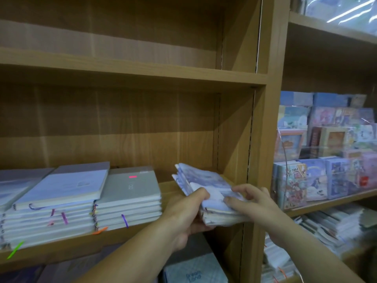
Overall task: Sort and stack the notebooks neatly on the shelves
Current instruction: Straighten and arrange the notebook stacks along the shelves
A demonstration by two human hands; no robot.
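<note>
— Where are the ones being sorted?

— The bundle of thin soft-cover notebooks (206,186) is at the right end of the middle light-brown wooden shelf (169,189), close to the upright side panel. Its far end reaches in over the board, and its near end sticks out past the front edge.

— Lying flat?

— No, it is skewed, with the far corners fanned apart and lifted a little. I cannot tell whether its underside touches the board.

— What do the covers look like?

— Pale blue and lilac with white patches. There is a printed picture, but it is too blurred to make out. The page edges are cream, and the books sit unevenly with their edges out of line.

— And the hands?

— The left hand (187,213) grips the near left corner, thumb on the top cover and fingers curled beneath. The right hand (253,203) holds the near right corner, thumb pressed on the cover and fingers bent over the top.

— Anything alongside?

— To the left, apart from the bundle, is a squared stack of grey hardback notebooks (130,193) with a purple ribbon marker (124,221) hanging down its front. Just beside that is a stack of pale lilac notebooks (65,186). In the next bay to the right, colourful illustrated notebooks (293,180) stand behind a clear plastic guard.
</note>
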